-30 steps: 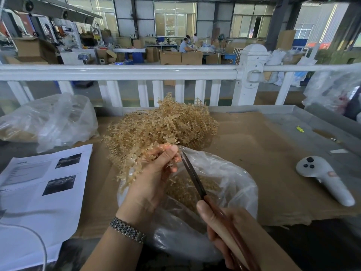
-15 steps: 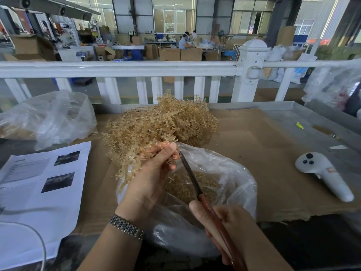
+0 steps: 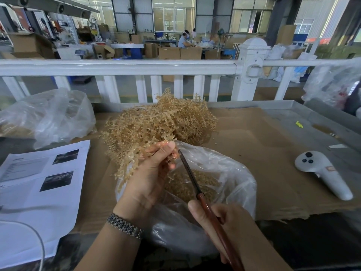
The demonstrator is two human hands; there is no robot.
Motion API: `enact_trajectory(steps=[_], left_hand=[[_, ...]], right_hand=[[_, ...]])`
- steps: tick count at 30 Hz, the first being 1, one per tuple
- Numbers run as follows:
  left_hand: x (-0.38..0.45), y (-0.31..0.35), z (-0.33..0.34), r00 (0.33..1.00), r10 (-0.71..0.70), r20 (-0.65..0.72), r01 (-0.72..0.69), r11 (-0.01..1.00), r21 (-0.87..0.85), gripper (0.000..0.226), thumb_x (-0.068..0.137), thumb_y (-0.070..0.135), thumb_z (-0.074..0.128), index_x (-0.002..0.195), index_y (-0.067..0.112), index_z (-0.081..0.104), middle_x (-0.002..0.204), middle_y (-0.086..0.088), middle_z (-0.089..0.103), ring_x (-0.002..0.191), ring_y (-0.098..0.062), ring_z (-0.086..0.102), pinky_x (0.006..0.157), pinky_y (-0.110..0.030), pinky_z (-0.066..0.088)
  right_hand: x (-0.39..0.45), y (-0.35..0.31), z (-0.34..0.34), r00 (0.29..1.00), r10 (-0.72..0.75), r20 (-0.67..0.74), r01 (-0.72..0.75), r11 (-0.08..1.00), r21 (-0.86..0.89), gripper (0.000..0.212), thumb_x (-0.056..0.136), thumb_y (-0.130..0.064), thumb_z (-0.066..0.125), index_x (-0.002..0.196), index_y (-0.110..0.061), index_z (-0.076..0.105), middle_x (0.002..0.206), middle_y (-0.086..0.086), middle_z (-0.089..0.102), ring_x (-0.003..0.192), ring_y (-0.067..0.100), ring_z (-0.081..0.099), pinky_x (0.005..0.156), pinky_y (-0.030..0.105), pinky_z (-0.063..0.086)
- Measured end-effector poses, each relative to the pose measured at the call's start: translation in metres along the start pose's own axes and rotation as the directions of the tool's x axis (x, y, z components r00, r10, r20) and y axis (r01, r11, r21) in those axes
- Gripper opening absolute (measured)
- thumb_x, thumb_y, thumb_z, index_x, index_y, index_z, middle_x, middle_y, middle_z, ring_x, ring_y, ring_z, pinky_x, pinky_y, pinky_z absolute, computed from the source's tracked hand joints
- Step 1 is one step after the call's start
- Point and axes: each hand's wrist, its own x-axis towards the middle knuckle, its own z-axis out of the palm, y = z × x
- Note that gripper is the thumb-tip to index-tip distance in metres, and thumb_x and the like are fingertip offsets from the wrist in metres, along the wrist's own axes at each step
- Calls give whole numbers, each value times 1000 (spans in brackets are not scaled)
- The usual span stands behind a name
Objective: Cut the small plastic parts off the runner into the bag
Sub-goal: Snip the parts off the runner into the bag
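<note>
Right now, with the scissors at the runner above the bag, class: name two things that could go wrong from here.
1. The scissors tip sits right beside the left hand fingertips pinching the runner, so a snip could nick a finger.
2. The cut point lies near the far rim of the open bag; parts may flick onto the cardboard instead of dropping inside.

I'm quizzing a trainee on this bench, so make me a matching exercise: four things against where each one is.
1. scissors
2. printed sheet
3. white controller
4. runner pile

A. left edge of the table
B. on cardboard, far right
C. in the right hand
D. behind the open bag

Pairs: 1-C, 2-A, 3-B, 4-D
</note>
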Motion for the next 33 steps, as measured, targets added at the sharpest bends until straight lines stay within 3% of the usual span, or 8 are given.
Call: enact_trajectory(steps=[2, 12, 15, 19, 26, 28, 31, 33], left_hand=[[-1, 0, 0, 1000, -3, -22, 3, 1000, -2, 29, 75, 12, 77, 99, 12, 60, 70, -1, 70, 51, -8, 58, 50, -20, 47], [-2, 1, -1, 1000, -16, -8, 16, 1000, 4, 11, 77, 11, 74, 83, 12, 65, 66, -1, 68, 49, -8, 57, 57, -23, 45], [-2, 1, -2, 1000, -4, -2, 4, 1000, 0, 10, 76, 10, 74, 82, 10, 66, 68, -3, 70, 55, -10, 62, 49, -19, 47], [-2, 1, 0, 1000, 2, -15, -2, 1000, -11, 12, 73, 9, 76, 82, 11, 68, 69, -3, 72, 62, -11, 66, 47, -19, 48], [-1, 1, -1, 1000, 13, -6, -13, 1000, -15, 8, 73, 9, 77, 78, 12, 70, 68, -3, 72, 60, -11, 65, 47, -19, 47], [-2, 2, 0, 1000, 8, -5, -8, 1000, -10, 8, 73, 10, 76, 75, 15, 71, 67, -2, 71, 59, -11, 63, 47, -19, 47], [-2, 3, 0, 1000, 2, -14, -2, 1000, -16, 9, 72, 9, 76, 72, 16, 71, 67, -2, 71, 60, -11, 63, 47, -19, 46], [-3, 4, 0, 1000, 2, -8, -3, 1000, -20, 9, 72, 9, 76, 71, 16, 72, 67, -2, 71, 60, -11, 64, 46, -18, 46]], right_hand=[[-1, 0, 0, 1000, -7, -8, 7, 1000, -6, 95, 41, -102, 30, 57, -13, 59, 53, 2, 61, 39, 4, 55, 57, 25, 48], [2, 2, 7, 995, -61, -83, 57, 997, -44, 89, 41, -99, 27, 52, -16, 57, 43, -11, 57, 40, 0, 52, 53, 19, 42], [4, 3, 4, 999, -29, -43, 28, 1000, -4, 95, 44, -96, 34, 66, -11, 71, 55, 7, 63, 42, 4, 56, 57, 30, 55], [4, 3, -1, 1000, -27, 2, 26, 998, 62, 78, 43, -93, 39, 51, -18, 61, 54, 2, 63, 39, 2, 54, 53, 23, 47], [2, 4, 1, 999, -41, -27, 42, 998, 41, 79, 45, -97, 39, 49, -20, 54, 52, 3, 58, 36, 7, 52, 49, 24, 41], [0, 4, 3, 998, -37, -57, 40, 998, 43, 78, 42, -98, 38, 50, -23, 57, 49, -2, 59, 31, 5, 52, 45, 21, 40], [-1, 0, 6, 995, -55, -81, 58, 998, 33, 62, 40, -98, 32, 51, -45, 62, 47, -26, 61, 34, -5, 54, 44, 14, 37], [-1, 0, 7, 992, -76, -99, 80, 996, 30, 67, 40, -98, 28, 53, -44, 65, 46, -23, 60, 43, -7, 57, 46, 13, 37]])
